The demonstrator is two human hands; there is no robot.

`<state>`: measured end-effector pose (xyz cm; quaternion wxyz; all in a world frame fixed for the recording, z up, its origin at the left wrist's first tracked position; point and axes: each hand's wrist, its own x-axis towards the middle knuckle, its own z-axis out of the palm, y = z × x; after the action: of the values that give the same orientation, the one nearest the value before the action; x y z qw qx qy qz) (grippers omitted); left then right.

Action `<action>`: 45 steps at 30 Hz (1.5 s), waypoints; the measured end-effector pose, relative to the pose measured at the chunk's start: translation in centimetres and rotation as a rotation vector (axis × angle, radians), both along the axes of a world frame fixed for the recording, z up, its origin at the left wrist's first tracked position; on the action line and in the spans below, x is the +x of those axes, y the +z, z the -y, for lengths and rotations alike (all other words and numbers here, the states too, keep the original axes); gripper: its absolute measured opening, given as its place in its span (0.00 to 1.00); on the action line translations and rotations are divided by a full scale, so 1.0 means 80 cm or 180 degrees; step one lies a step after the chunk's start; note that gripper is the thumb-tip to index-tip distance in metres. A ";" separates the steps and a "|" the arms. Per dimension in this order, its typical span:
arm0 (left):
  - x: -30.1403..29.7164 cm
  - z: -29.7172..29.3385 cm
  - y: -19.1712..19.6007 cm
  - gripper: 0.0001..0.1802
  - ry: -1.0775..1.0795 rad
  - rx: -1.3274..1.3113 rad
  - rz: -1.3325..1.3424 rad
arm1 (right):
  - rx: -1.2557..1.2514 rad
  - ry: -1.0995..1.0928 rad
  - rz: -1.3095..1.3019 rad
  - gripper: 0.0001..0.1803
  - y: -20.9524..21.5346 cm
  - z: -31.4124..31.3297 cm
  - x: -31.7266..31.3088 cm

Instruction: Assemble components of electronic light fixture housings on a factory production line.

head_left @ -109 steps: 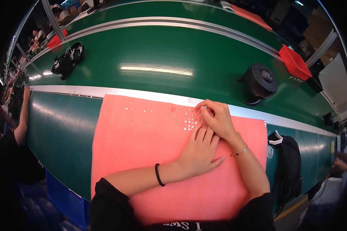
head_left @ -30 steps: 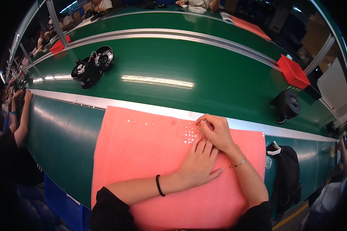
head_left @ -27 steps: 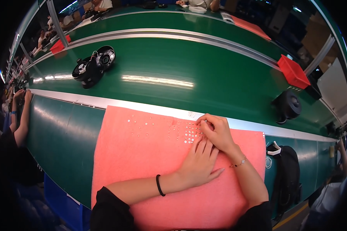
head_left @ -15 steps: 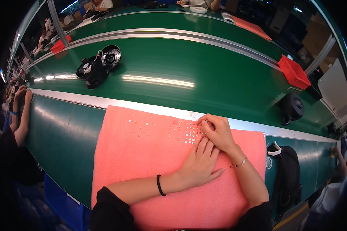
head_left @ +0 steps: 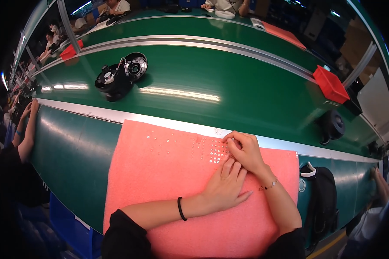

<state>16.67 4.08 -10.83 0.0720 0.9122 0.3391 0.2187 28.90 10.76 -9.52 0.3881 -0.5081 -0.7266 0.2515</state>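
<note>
A pink towel lies across the bench in front of me. On it, small shiny round metal pieces stand in tight rows, with several more scattered loosely to the left. My left hand rests on the towel just below the rows, its fingers stretched forward and its thumb held apart. Over the right end of the rows is my right hand, thumb and forefinger brought together in a pinch. Whatever may be between those fingertips is too small or hidden to make out. Both hands nearly touch.
Beyond a metal rail runs a green conveyor belt, carrying an opened black device at left and a black round device at right. A red bin stands at the far right. A black bag lies right of the towel. Other people sit around.
Both black devices have shifted to the right along the belt. My right hand keeps its pinch over the rows; the left fingers look slightly more bent. The view has moved a little.
</note>
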 end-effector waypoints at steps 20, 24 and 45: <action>-0.067 0.039 0.060 0.37 0.0047 -0.0656 -0.0254 | 0.0234 0.0106 -0.0005 0.07 0.044 0.032 -0.067; -0.066 0.037 0.060 0.37 -0.0036 -0.0363 -0.0287 | 0.0049 0.0001 0.0057 0.06 0.047 0.031 -0.064; -0.299 -0.200 0.100 0.39 0.3933 -0.0257 0.4009 | 0.0373 -0.0133 0.0486 0.05 0.056 0.034 -0.078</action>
<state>-7.27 20.09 -2.79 0.1466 0.2727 0.6764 0.6683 22.66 8.01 -5.07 0.3659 -0.5173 -0.7567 0.1609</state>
